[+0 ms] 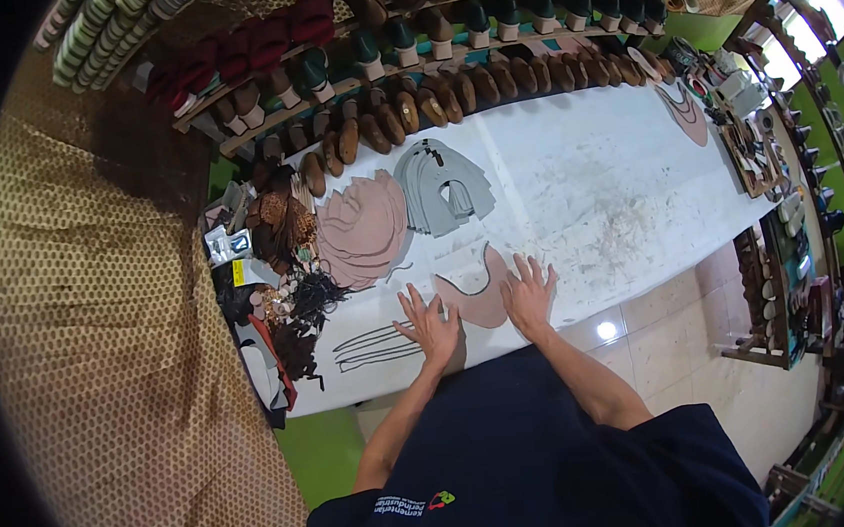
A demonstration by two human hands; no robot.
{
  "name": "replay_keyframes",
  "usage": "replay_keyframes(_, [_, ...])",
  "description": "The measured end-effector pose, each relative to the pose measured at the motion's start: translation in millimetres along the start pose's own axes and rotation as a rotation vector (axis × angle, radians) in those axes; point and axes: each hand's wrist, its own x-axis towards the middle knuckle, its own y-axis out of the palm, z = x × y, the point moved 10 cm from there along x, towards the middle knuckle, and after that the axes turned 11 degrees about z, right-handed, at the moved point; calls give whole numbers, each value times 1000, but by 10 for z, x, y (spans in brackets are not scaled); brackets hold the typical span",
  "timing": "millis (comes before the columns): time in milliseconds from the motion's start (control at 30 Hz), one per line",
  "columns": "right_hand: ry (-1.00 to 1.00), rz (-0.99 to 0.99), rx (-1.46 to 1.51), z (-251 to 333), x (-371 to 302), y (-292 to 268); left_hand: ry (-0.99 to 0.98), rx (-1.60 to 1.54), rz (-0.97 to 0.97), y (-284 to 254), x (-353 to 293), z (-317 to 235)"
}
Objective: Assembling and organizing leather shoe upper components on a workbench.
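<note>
A U-shaped pink piece of leather-like material (480, 309) lies flat on the white-covered table in front of me, with a dark strip along its inner curve. My left hand (432, 329) is at its left end, palm down and fingers spread, holding nothing. On the right side, my right hand (530, 296) rests at the piece's edge with its fingers apart. Several thin dark strips (374, 346) lie side by side just left of my left hand. Beyond them are a fanned pile of pink pieces (364, 230) and a fan of grey pieces (448, 189).
Rows of brown shoe lasts (409, 111) and green-and-white heeled shapes (367, 52) line the table's far side. At the left edge sit scraps and a tangle of black strips (315, 298). More edged pink pieces (687, 118) lie far right, near a cluttered rack (755, 164).
</note>
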Motion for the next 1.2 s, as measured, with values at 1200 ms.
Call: replay_keyframes(1200, [523,-429,330,-4394,-1273,-2232,225,-361,330,2220,-453,-4055])
